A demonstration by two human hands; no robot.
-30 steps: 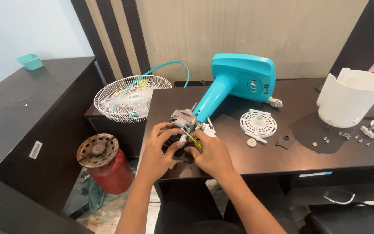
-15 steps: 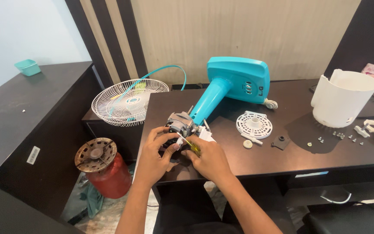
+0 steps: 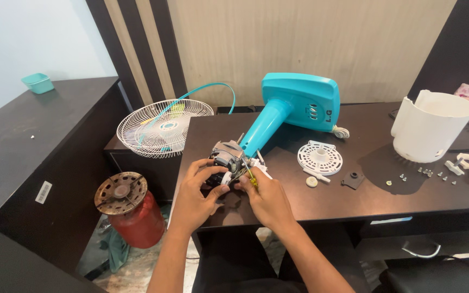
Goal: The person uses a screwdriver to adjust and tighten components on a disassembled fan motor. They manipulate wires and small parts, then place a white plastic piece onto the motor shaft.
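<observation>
Clasping fan motor: left hand, right hand grip closed.

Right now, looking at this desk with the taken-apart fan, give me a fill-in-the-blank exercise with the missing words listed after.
1. Both the left hand and the right hand are on the bare metal fan ____ at the desk's front edge.
2. The turquoise plastic fan stand lies on the dark wooden ____.
3. The white wire fan guard sits to the ____ of the stand.
4. The red gas cylinder stands on the ____.

Missing words: motor; desk; left; floor
</observation>
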